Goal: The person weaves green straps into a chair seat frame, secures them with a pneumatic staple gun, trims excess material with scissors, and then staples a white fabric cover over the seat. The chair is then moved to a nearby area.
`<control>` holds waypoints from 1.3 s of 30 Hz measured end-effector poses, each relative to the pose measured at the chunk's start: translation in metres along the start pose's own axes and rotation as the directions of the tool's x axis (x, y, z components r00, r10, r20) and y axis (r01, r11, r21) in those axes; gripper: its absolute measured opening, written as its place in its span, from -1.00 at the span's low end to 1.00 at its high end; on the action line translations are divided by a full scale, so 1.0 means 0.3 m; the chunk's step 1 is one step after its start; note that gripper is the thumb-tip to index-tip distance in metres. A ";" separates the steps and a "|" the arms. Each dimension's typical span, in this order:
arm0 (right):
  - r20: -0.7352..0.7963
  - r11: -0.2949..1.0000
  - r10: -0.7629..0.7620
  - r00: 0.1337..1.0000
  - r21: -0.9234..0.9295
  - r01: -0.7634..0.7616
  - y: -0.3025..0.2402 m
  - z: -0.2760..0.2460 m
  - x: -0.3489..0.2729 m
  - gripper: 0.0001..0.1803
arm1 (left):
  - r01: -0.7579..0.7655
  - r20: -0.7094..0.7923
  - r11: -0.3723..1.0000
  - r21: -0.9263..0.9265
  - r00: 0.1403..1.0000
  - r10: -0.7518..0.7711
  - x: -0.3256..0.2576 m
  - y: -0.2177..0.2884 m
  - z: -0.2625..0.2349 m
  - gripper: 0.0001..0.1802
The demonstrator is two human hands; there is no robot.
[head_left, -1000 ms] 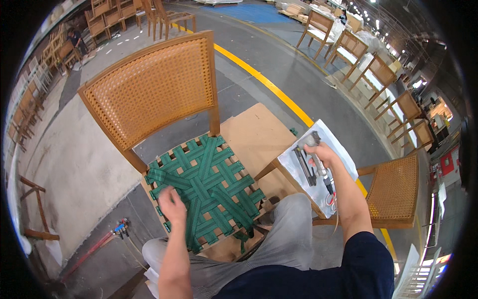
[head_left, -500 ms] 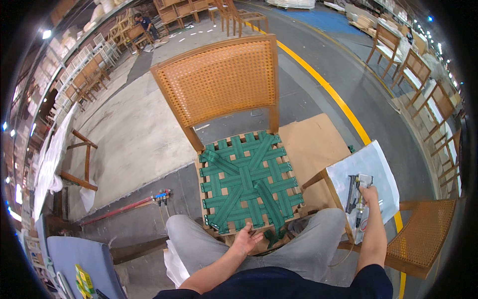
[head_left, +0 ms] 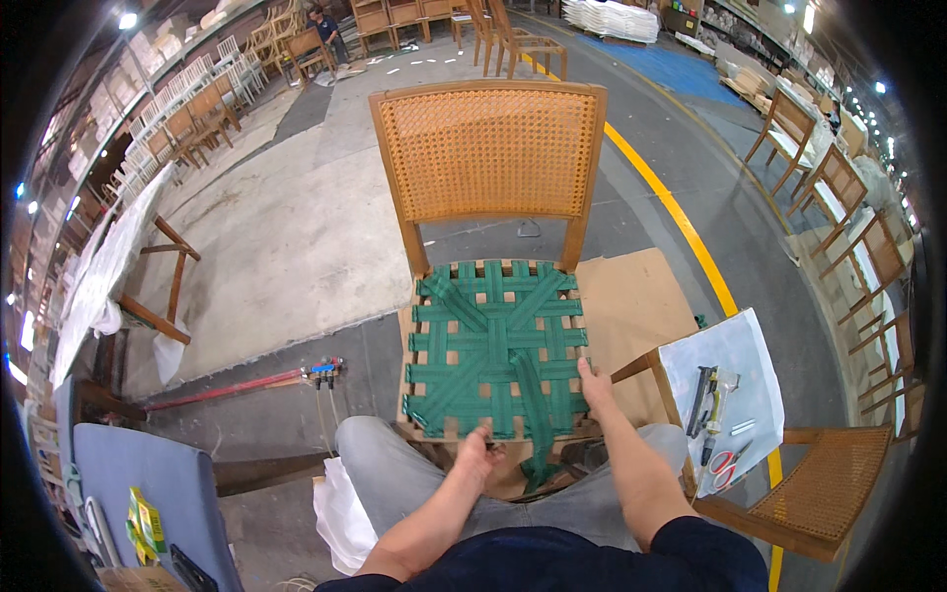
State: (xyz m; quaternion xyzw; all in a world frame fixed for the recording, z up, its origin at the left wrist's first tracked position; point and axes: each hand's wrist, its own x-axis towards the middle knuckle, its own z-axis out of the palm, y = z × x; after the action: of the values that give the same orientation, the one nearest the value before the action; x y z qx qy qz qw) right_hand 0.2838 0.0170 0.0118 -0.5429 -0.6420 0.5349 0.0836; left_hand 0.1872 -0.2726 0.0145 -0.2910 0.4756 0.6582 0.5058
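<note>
Before me stands a wooden chair [head_left: 592, 109] with a cane back, turned so that its seat lies nearest me. Green webbing straps [head_left: 473, 345] are woven across the seat frame, and some run diagonally. One loose strap end [head_left: 535, 464] hangs over the front edge by my knees. My left hand [head_left: 477, 454] grips the front rail with fingers curled at its edge. My right hand [head_left: 595, 390] is closed on the seat's right side, thumb on top, other fingers mostly hidden. A staple gun [head_left: 712, 419] and red-handled scissors [head_left: 728, 468] lie on a white-covered seat [head_left: 760, 385] to the right.
Cardboard [head_left: 636, 296] lies under the chair. A red hose or pipe [head_left: 232, 388] with blue valves runs along the floor at left. A blue-grey padded surface [head_left: 148, 464] holds a yellow-green packet [head_left: 148, 523]. More chairs [head_left: 834, 187] line the right; a person [head_left: 324, 32] works far off.
My right hand has put the staple gun down on the white-covered seat and moved left onto the chair's side. My left hand has closed on the front rail. The view has shifted.
</note>
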 end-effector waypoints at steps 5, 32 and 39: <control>-0.018 0.994 0.067 0.998 0.086 -0.065 -0.098 0.247 -0.128 -0.19 | -0.205 -0.246 0.973 -0.104 0.954 0.175 -0.008 0.206 -0.062 -0.75; 0.853 0.834 0.044 0.520 0.255 -0.489 -0.296 0.328 -0.076 -0.39 | 0.031 0.467 0.999 0.010 0.884 -0.032 -0.044 0.036 0.191 -0.77; 0.762 0.846 0.209 0.612 0.172 -0.504 -0.289 0.420 -0.106 -0.62 | -0.107 0.198 0.931 0.349 0.979 0.039 -0.094 -0.076 0.117 -0.60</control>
State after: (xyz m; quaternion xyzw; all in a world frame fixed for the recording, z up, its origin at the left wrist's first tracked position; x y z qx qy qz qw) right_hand 0.1570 -0.0690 0.0420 -0.3822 -0.3851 0.8197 -0.1837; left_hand 0.2212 -0.2505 0.0447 -0.1128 0.5481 0.6036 0.5680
